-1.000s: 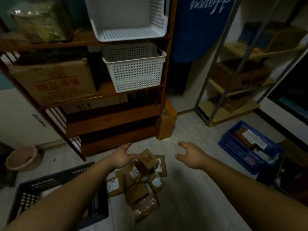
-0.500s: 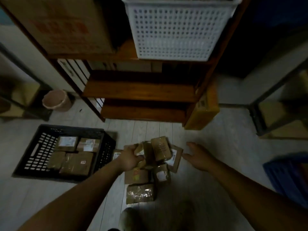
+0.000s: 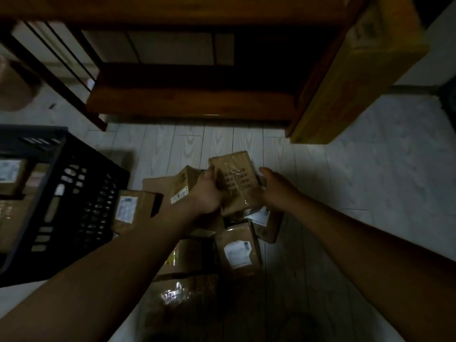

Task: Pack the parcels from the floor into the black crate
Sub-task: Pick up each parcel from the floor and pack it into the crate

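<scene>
A brown taped parcel (image 3: 234,183) is held between both hands above the heap of parcels on the floor (image 3: 357,181). The left hand (image 3: 207,193) is closed on its left side, and the right hand (image 3: 276,191) is pressed against its right side, so the grip of each hand is pinching this one parcel. The parcel is wrapped in shiny clear tape and is tilted, with its far end higher in the view.

Under the hands, more parcels are seen. A parcel with a small barcode label (image 3: 182,186) lies just left of the held one. A parcel with a white label (image 3: 130,211) lies near the crate, beside the left forearm. Another labelled parcel (image 3: 238,250) lies nearer, below the held one, and a parcel with glossy wrapping (image 3: 177,294) is nearest of all. How many parcels are in the heap cannot be told, because the light is weak.

The black crate (image 3: 74,206) stands on the floor at the left, touching or almost touching the heap. Inside it, some brown parcels are partly visible at the left edge of the view.

At the far side, a wooden shelf (image 3: 192,99) is seen, and a yellow-brown carton (image 3: 350,77) leans at its right end.
</scene>
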`<state>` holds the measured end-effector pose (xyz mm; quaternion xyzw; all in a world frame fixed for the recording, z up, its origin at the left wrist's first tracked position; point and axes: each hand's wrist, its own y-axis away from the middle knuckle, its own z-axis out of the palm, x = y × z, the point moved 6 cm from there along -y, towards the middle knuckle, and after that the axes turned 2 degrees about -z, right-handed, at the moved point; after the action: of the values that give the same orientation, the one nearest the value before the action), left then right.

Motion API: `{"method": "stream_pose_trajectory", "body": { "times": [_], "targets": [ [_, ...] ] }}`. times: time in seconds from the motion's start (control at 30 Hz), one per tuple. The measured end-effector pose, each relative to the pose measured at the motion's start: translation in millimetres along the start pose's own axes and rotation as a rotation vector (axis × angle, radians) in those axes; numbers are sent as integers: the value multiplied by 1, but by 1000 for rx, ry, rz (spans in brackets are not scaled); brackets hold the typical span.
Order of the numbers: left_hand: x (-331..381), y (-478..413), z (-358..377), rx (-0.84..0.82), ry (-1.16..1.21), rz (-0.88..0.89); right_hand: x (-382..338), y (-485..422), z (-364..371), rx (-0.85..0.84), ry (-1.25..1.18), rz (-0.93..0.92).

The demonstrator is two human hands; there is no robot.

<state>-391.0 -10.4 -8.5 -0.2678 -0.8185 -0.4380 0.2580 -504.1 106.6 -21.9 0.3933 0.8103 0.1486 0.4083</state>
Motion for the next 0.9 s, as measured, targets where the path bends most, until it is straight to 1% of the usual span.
{"method": "stream_pose_trajectory", "body": {
  "times": [0.1, 0.2, 0.3, 0.37, 0.5, 0.6, 0.67, 0.73, 0.8, 0.9],
  "targets": [
    [-27, -32, 20, 49, 136, -12, 21, -35, 26, 35, -57, 6],
    [-51, -54, 34, 61, 276, -87, 32, -58, 45, 21, -131, 19],
    [-57, -62, 44, 26, 394, -114, 31, -63, 50, 20, -187, 19],
    [-53, -56, 40, 45, 434, -101, 28, -60, 45, 53, -195, -4],
    [-35, -42, 18, 92, 472, 23, 16, -50, 23, 183, -312, -108],
    [-20, -38, -2, 137, 494, 130, 1, -44, 8, 326, -382, -232],
    [-9, -35, -13, 167, 493, 225, -9, -39, 0, 433, -392, -303],
    [0, -32, -22, 161, 537, 294, -18, -34, -4, 506, -388, -346],
    [6, -28, -29, 159, 563, 341, -25, -28, -9, 562, -371, -364],
    [17, -12, -41, 175, 528, 391, -37, -16, -18, 608, -373, -401]
  ]
}}
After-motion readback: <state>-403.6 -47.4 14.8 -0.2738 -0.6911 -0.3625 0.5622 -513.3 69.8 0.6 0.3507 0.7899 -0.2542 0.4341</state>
